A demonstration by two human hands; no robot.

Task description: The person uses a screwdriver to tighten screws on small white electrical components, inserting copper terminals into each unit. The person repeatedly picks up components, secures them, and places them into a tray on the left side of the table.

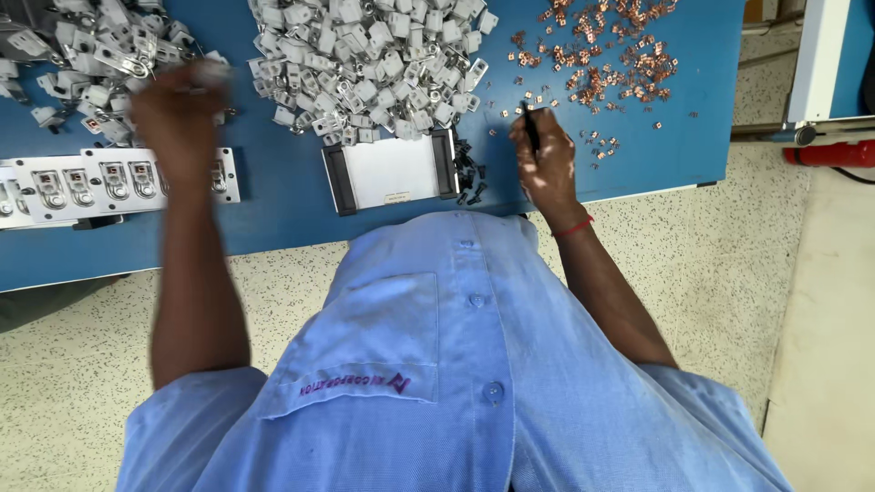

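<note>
My left hand (178, 114) is blurred over the blue table (273, 205), at the edge of a heap of small white plastic parts (100, 55), and seems to pinch one white part. Just below it lies a long white fixture strip (109, 182) with several parts seated in a row. My right hand (544, 155) holds a thin black tool (530, 128), tip down among scattered small copper pieces (602, 55). A second, larger heap of white parts (369, 64) lies between my hands.
A white tray with black end handles (392, 171) sits at the table's near edge, a few small black pieces (469, 169) beside it. My blue shirt fills the lower view. Speckled floor lies right, with a white post (816, 59) and a red object (829, 152).
</note>
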